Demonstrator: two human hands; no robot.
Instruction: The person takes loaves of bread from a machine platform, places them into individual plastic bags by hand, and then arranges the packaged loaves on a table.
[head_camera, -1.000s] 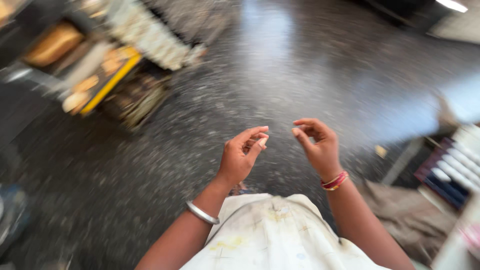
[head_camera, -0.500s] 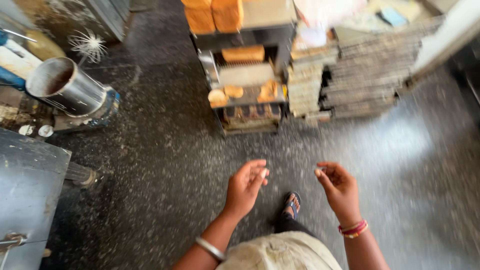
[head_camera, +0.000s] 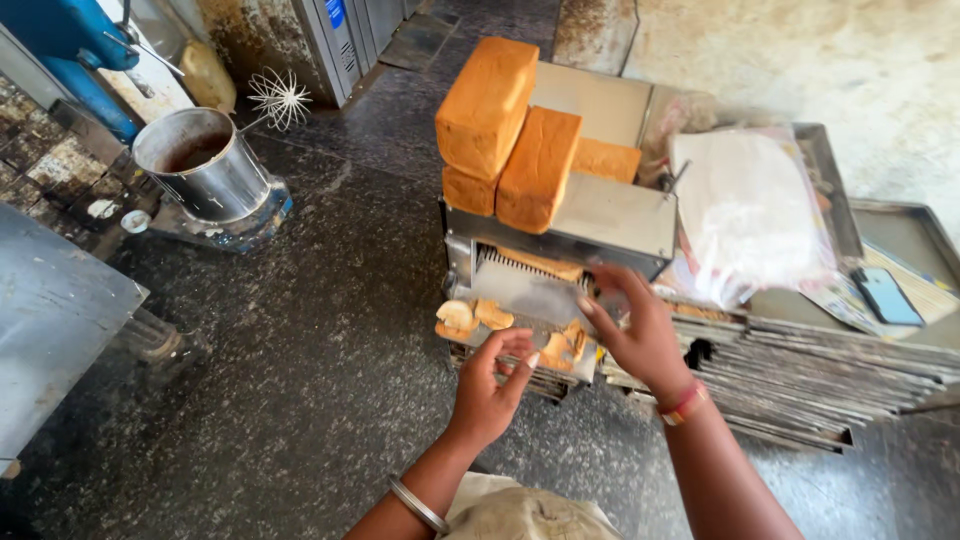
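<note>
I stand before a metal bread slicer with several tan loaves stacked on its top, the tallest loaf leaning at the left. My right hand reaches to the slicer's front edge with fingers spread, and nothing shows in it. My left hand hovers lower, just in front of the machine, fingers loosely curled and empty. Cut bread pieces lie on the low tray under the blades, just beyond my left fingertips. A bangle is on each wrist.
A pile of clear plastic bags lies right of the slicer on stacked metal trays, with a phone beside it. A steel mixing bowl and whisk stand far left. A metal tabletop juts in at left.
The view has swung from bare floor up to the slicer, now close. Both hands have moved forward from in front of my body to the machine's front.
</note>
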